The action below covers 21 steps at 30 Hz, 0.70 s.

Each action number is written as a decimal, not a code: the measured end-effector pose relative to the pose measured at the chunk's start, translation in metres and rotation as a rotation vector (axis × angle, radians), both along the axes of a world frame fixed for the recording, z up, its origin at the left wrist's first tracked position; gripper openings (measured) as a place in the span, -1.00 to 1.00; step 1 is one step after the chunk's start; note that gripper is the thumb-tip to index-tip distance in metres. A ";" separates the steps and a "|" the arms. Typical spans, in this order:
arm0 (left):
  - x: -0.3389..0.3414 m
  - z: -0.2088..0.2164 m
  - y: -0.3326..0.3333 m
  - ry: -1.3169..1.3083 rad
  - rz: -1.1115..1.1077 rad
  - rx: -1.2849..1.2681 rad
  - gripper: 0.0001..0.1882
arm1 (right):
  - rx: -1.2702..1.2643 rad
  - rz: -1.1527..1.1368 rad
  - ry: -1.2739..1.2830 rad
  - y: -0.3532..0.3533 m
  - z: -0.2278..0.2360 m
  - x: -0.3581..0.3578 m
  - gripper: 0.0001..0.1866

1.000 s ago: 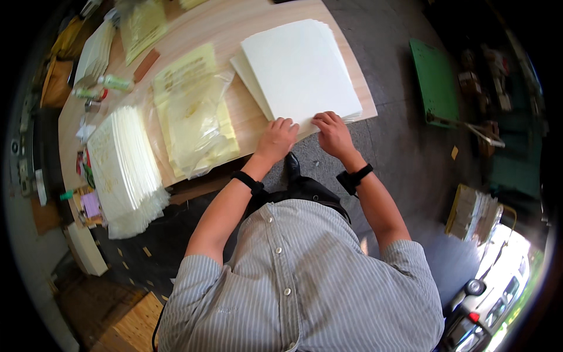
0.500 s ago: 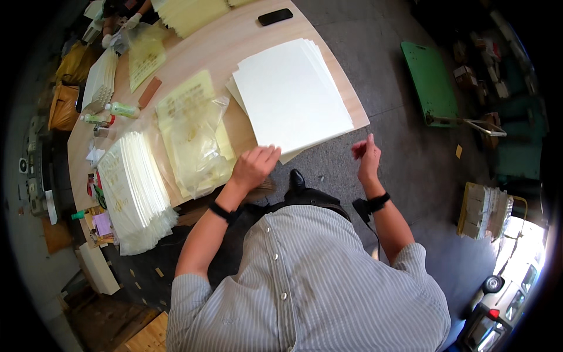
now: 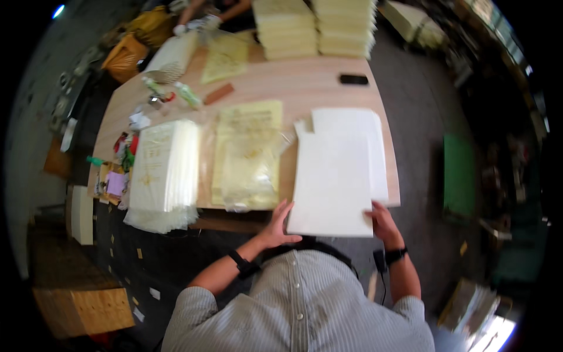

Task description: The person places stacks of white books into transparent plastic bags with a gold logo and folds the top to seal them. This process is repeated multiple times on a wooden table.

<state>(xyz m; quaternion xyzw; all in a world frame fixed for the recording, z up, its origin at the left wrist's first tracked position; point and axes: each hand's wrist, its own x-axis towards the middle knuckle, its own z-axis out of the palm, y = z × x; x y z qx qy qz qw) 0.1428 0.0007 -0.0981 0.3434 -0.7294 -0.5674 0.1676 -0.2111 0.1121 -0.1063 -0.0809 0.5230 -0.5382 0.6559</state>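
Note:
A stack of large white sheets [image 3: 334, 176] lies at the table's right end, its near edge jutting past the tabletop toward me. The upper sheets sit askew over those beneath. At the near left corner, my left hand [image 3: 277, 227] has thumb and fingers spread around the corner, touching the left edge. My right hand [image 3: 385, 224] grips the near right edge, fingertips over the top and the rest partly hidden. Left of the stack lies a yellowish printed bag [image 3: 249, 146] under crumpled clear plastic. Farther left rests a thick pile of plastic-wrapped white sheets [image 3: 164, 167].
A black phone [image 3: 353, 79] lies at the table's far right, near tall yellowish stacks [image 3: 287, 35]. Bottles [image 3: 187, 95] and a brown block [image 3: 219, 94] are at the far left. Another person's gloved hands [image 3: 210, 23] work beyond. A green platform [image 3: 458, 176] stands on the floor at right.
My view has turned and moved. My right hand, apart from the sheets before, now holds their right edge. The left has opened at the corner. The top sheets have shifted toward me.

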 end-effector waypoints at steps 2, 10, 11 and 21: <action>-0.009 -0.024 -0.007 0.306 0.425 0.978 -0.28 | 0.018 0.045 0.028 0.000 0.004 -0.001 -0.41; -0.044 0.004 -0.043 0.265 0.002 0.704 -0.26 | 0.045 0.168 0.100 -0.002 0.001 -0.012 -0.38; -0.045 0.006 -0.043 0.282 -0.042 0.633 -0.24 | 0.032 0.108 0.088 0.000 0.006 -0.009 -0.35; -0.034 0.124 -0.040 0.277 -0.082 -0.606 -0.13 | -0.481 -0.234 0.425 -0.047 0.133 0.121 -0.63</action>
